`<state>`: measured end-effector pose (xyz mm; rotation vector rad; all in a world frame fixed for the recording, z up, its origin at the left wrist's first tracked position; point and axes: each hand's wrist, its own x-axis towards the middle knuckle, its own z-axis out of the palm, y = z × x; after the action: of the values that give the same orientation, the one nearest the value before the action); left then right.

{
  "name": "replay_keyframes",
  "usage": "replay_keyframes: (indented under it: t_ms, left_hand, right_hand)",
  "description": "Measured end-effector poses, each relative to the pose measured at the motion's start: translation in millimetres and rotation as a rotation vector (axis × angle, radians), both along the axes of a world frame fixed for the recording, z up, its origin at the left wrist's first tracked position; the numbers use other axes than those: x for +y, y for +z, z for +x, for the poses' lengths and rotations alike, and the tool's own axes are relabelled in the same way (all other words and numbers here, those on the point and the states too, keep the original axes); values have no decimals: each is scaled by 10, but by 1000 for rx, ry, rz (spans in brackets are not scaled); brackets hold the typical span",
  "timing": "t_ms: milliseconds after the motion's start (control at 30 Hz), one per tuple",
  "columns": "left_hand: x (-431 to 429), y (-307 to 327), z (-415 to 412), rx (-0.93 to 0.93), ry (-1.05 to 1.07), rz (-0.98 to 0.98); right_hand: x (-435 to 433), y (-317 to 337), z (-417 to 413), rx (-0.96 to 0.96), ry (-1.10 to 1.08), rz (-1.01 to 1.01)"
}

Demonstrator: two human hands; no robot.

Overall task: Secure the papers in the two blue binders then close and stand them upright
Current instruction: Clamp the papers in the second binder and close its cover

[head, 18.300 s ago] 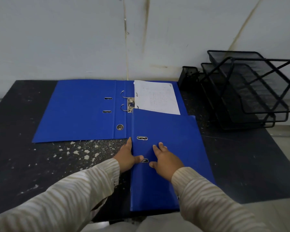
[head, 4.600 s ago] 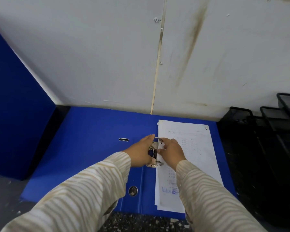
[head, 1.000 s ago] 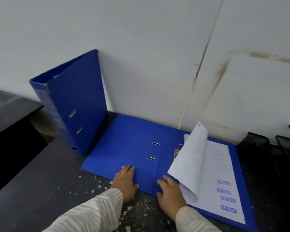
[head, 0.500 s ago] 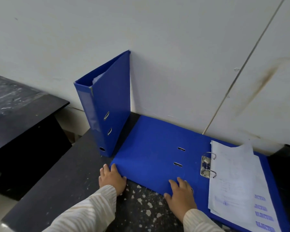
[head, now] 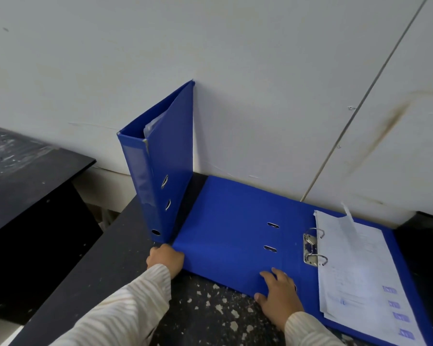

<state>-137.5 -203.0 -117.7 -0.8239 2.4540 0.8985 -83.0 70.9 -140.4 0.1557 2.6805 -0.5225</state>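
Observation:
One blue binder [head: 165,176] stands upright at the table's left end, against the wall, with paper showing in its top. The second blue binder [head: 230,228] lies open and flat on the black table. Its metal ring mechanism [head: 313,249] has both rings closed through a stack of white papers [head: 355,265] lying on the right half. My left hand [head: 164,258] grips the near left corner of the open cover, fingers curled at its edge. My right hand [head: 279,295] rests flat on the cover's near edge, just left of the spine.
The speckled black table [head: 135,270] ends at its left edge beside the standing binder. A lower dark surface [head: 23,191] lies further left. A white wall [head: 235,83] runs right behind both binders.
My left hand slid to the open cover's left corner and closed on its edge. The lifted sheet has dropped flat onto the stack. My right hand stays on the near edge.

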Motion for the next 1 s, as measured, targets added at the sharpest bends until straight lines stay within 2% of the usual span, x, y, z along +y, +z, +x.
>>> replay_keyframes:
  t_ms: [333, 433, 600, 733, 833, 1000]
  left_hand:
    - [72, 143, 166, 358, 433, 595]
    - [209, 313, 305, 462, 479, 750]
    - [543, 609, 557, 697, 320, 827]
    - [1003, 852, 730, 832, 112, 845]
    - [1395, 917, 823, 844, -47, 787]
    - [2050, 864, 903, 757, -267, 651]
  right_hand:
    - [66, 104, 68, 14, -70, -143]
    - [124, 151, 74, -1, -71, -197]
    - [275, 243, 115, 7, -91, -237]
    - [568, 300, 266, 175, -159, -180]
    - [898, 276, 387, 226, -206, -116]
    - [1536, 172, 568, 144, -322, -49]
